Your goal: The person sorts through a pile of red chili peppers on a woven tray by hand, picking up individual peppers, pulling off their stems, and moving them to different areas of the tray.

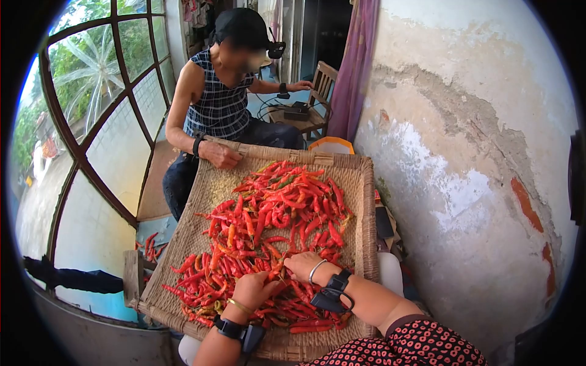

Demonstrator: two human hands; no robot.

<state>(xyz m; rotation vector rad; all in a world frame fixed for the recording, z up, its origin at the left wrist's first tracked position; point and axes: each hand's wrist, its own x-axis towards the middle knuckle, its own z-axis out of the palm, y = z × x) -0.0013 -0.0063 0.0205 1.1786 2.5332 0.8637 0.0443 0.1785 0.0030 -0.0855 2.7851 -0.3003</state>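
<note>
Red chili peppers (290,201) lie heaped over a square woven tray (174,268), with a few orange and green ones among them. Low in the heap, my left hand (251,289) has its fingers closed on a chili pepper (278,268). My right hand (303,266) meets it from the other side, its fingers pinched at the same pepper. The fingertips of both hands are partly hidden among the peppers. I wear a bracelet and a black strapped device on each wrist.
Across the tray sits another person (223,97), one hand on its far edge and the other by a wooden chair (323,88). A black box (297,111) with cables rests on the chair. Windows (91,91) stand left, a peeling wall (452,152) right.
</note>
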